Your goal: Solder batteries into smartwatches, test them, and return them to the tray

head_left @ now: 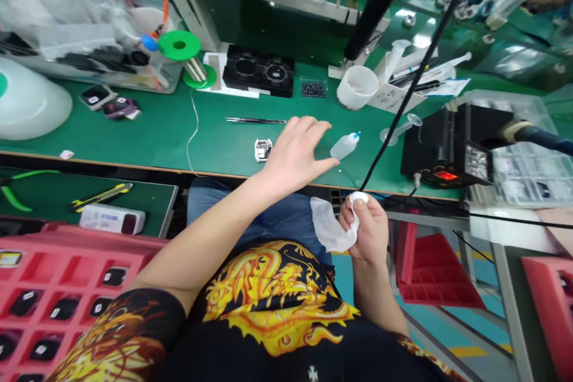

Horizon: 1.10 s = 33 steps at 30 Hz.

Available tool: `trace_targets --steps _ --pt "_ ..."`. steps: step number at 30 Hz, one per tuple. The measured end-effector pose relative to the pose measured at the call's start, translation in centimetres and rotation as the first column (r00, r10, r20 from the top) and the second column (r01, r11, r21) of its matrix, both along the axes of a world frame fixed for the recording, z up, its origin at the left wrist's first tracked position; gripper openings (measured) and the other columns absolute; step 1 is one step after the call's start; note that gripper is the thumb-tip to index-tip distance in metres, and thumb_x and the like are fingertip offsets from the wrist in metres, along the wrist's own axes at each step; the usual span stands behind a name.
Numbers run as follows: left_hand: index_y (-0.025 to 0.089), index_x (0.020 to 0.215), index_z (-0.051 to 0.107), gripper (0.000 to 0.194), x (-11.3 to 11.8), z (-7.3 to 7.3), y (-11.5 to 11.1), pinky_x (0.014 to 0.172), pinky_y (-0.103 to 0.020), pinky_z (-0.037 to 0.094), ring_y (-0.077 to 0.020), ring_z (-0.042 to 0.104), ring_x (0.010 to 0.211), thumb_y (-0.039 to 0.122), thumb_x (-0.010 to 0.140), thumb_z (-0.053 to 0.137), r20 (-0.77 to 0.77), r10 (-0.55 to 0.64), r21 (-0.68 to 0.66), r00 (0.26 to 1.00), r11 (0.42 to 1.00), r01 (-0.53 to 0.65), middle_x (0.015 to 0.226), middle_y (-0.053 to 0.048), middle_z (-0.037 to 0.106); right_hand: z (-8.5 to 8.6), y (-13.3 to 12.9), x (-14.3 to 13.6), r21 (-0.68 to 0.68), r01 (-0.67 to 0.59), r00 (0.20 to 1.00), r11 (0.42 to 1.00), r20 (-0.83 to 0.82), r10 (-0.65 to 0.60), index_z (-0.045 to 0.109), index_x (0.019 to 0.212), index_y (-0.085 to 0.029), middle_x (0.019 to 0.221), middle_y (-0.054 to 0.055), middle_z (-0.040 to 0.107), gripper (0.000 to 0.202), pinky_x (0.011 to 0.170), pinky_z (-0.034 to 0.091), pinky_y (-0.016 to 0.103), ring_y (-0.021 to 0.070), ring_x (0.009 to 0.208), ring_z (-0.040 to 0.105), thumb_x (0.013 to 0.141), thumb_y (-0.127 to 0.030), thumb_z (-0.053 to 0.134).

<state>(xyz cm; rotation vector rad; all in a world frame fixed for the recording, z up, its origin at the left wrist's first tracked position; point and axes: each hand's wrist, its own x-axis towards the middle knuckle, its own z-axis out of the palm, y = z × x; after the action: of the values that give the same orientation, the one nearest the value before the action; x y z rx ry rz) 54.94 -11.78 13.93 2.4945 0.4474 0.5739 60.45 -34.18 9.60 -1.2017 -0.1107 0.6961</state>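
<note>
In the head view, the person's left hand (pixel 301 152) reaches over the green workbench (pixel 159 125), its thumb and fingers spread toward 1 small bottle (pixel 344 147) with a blue tip; whether the thumb touches it cannot be told. The right hand (pixel 370 230), below the bench edge, grips a white cloth (pixel 329 231). A small white-framed device (pixel 262 150) lies on the bench, partly behind the left hand, with tweezers (pixel 254 121) just beyond it.

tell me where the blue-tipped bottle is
In the head view, the blue-tipped bottle is right of centre on the green bench, just right of the left hand and below the white cup.
</note>
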Motion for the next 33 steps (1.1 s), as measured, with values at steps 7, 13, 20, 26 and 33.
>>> trace_targets --steps 7,13,20,26,33 --pt "0.029 0.141 0.068 0.060 -10.6 -1.6 6.3 0.113 -0.056 0.047 -0.0372 0.055 0.126 0.052 0.088 0.086 -0.057 0.155 0.029 0.986 0.988 -0.153 0.131 -0.012 0.063 0.3 2.3 -1.7 -0.132 -0.105 0.962 0.986 0.238 0.134 0.078 0.086 -0.022 0.064 0.000 0.065 0.020 0.047 0.042 0.028 0.0133 0.050 0.054 0.092 -0.040 0.086" --pt "0.026 0.134 0.073 0.042 -10.6 -3.1 6.0 0.111 -0.057 0.047 -0.0348 0.055 0.121 0.046 0.096 0.074 -0.112 0.124 0.034 0.986 0.992 -0.121 0.126 -0.011 0.062 2.4 9.4 -1.1 -0.187 -0.118 0.488 0.975 0.844 0.221 0.082 0.095 -0.028 0.094 0.004 0.074 0.008 0.078 0.055 0.036 0.0190 0.086 0.067 0.100 -0.027 0.076" --pt "0.026 0.124 0.076 0.044 -11.0 -3.1 5.6 0.105 -0.054 0.047 -0.0343 0.054 0.119 0.047 0.087 0.087 -0.095 0.130 -0.041 0.987 0.990 -0.134 0.121 -0.010 0.063 0.4 14.0 0.3 -0.405 -0.090 -0.007 0.910 0.914 0.406 0.078 0.098 -0.021 0.095 0.008 0.070 0.022 0.079 0.049 0.035 0.0189 0.088 0.061 0.109 -0.025 0.059" --pt "0.024 0.123 0.078 0.037 -11.1 -3.3 6.0 0.102 -0.053 0.047 -0.0343 0.055 0.120 0.043 0.091 0.084 -0.073 0.105 -0.075 0.992 0.991 -0.111 0.122 -0.010 0.066 0.5 14.3 0.3 -0.512 -0.062 -0.154 0.857 0.853 0.499 0.074 0.098 -0.021 0.099 0.007 0.068 0.021 0.082 0.046 0.034 0.0187 0.091 0.056 0.110 -0.020 0.056" --pt "0.024 0.122 0.076 0.036 -11.1 -3.5 6.0 0.099 -0.052 0.047 -0.0343 0.056 0.118 0.043 0.092 0.084 -0.088 0.102 -0.063 0.991 0.992 -0.108 0.121 -0.009 0.067 1.3 15.0 0.6 -0.592 -0.020 -0.272 0.806 0.779 0.565 0.071 0.100 -0.020 0.101 0.008 0.066 0.017 0.080 0.043 0.036 0.0201 0.093 0.053 0.110 -0.019 0.057"
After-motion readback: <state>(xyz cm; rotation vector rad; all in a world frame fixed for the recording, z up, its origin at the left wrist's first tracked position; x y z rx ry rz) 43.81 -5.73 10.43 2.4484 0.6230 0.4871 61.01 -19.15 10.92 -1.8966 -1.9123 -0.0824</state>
